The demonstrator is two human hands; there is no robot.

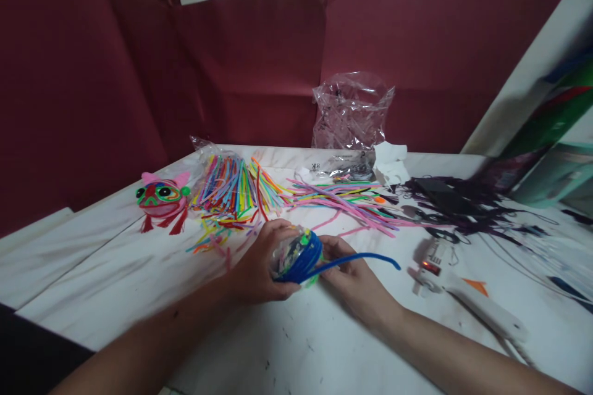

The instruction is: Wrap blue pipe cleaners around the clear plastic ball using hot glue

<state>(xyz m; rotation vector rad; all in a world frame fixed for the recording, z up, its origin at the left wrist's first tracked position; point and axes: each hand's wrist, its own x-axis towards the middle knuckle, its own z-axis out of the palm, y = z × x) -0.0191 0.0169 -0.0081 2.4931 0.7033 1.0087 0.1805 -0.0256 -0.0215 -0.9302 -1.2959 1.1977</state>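
A rounded clear plastic craft piece wrapped in blue pipe cleaner is above the table in front of me, with bits of green and yellow on it. My left hand is closed around its left side. At the right side, the thumb and fingers of my right hand close where a loose blue pipe cleaner end leaves the wrapping. That end sticks out to the right and bends down at its tip. The piece's far side and some fingertips are hidden.
On the left stands a finished-looking pipe cleaner animal head. Bundled pipe cleaners and loose pink ones lie behind my hands. A glue gun, scissors, dark purple strands and clear plastic bag are around.
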